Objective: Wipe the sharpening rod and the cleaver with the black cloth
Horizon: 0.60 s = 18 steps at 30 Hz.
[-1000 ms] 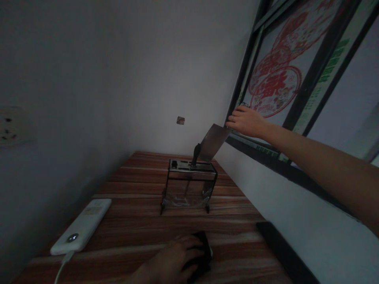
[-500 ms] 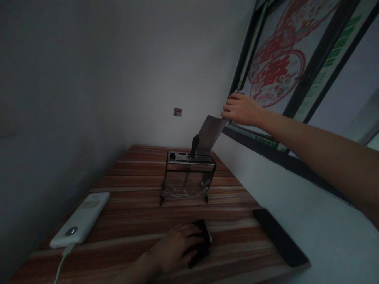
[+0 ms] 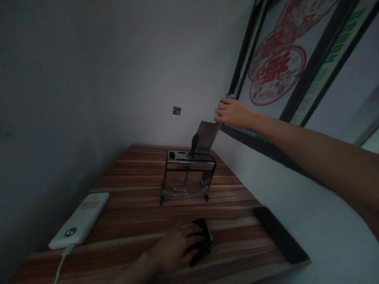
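My right hand (image 3: pixel 233 113) is raised over a clear knife block (image 3: pixel 188 177) and is closed on the handle of a broad cleaver (image 3: pixel 207 136). The blade hangs tilted down and left, its lower edge at the block's slotted top. A black-handled knife (image 3: pixel 194 144) stands in a slot beside the blade. My left hand (image 3: pixel 177 246) lies on the wooden table (image 3: pixel 133 205) near its front edge, fingers curled over a small black object (image 3: pixel 203 242) that I cannot name.
A white power bank (image 3: pixel 79 221) with a lit indicator and a cable lies at the front left. A dark phone (image 3: pixel 280 238) lies by the right wall. A framed window with a red paper-cut (image 3: pixel 275 67) fills the upper right.
My right hand has moved left and slightly up with the cleaver, and the blade stands more upright over the block. My left hand has stayed on the black object.
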{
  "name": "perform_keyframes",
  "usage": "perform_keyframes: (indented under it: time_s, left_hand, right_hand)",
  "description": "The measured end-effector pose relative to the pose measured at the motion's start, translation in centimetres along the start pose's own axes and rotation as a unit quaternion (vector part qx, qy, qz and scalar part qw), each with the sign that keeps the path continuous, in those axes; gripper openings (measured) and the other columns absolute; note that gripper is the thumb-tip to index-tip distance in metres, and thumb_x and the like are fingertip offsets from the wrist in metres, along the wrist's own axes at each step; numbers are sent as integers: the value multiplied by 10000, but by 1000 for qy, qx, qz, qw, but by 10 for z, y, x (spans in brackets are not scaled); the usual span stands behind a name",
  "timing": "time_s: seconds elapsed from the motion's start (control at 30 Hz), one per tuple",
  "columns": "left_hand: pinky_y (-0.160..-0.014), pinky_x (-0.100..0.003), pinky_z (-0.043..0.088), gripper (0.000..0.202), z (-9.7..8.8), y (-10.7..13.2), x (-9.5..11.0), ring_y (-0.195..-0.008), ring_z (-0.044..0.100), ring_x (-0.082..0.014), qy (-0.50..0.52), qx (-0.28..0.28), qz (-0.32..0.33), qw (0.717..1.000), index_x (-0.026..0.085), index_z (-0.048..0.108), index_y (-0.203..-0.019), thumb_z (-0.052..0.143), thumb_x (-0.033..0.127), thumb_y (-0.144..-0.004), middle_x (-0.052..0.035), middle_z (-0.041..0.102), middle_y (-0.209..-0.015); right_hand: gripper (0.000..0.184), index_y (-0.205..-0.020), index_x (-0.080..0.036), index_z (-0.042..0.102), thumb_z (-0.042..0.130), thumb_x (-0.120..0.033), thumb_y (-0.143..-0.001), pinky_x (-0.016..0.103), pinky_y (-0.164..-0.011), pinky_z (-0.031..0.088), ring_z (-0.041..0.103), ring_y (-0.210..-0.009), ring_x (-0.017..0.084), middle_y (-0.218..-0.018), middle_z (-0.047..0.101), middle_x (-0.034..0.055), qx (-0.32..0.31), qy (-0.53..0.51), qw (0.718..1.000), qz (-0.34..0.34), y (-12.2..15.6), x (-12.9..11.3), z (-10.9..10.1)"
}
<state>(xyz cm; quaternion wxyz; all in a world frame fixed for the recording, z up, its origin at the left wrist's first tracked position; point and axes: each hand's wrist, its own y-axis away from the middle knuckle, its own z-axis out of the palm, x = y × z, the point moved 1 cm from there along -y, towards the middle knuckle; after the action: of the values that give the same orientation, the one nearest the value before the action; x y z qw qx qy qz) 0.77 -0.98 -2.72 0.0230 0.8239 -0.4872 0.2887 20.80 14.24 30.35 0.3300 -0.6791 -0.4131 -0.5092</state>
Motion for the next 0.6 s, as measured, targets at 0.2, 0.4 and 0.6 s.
perform_keyframes:
  time_s: [0.2, 0.4, 0.6]
  left_hand:
    - [-1011, -390, 350, 453, 0, 0, 0, -1188, 447, -230, -3, 0, 0, 1000, 297, 504, -1235, 538, 204, -794, -19, 503, -1291]
    - [-1002, -373, 366, 453, -2, -1, 2, -1190, 447, -216, -13, -9, -10, 1000, 296, 503, -1231, 537, 186, -792, -7, 499, -1298]
    - [-1004, -363, 363, 441, -5, 0, 6, -1186, 452, -215, -7, -12, -15, 1000, 291, 509, -1227, 536, 190, -798, -11, 506, -1290]
  right_hand:
    - [234, -790, -168, 600, 397, -86, -873, 345, -858, 302, 498, -825, 159, -809, 610, 36, 34, 16, 999, -38, -9, -24, 7]
    - [227, -785, -178, 611, 419, -85, -862, 348, -850, 285, 506, -805, 167, -809, 631, 34, 47, -1, 997, -63, -15, -55, 20]
    - [202, -808, -174, 625, 442, -101, -852, 352, -851, 279, 515, -812, 179, -818, 644, 50, 58, -35, 994, -87, -19, -76, 36]
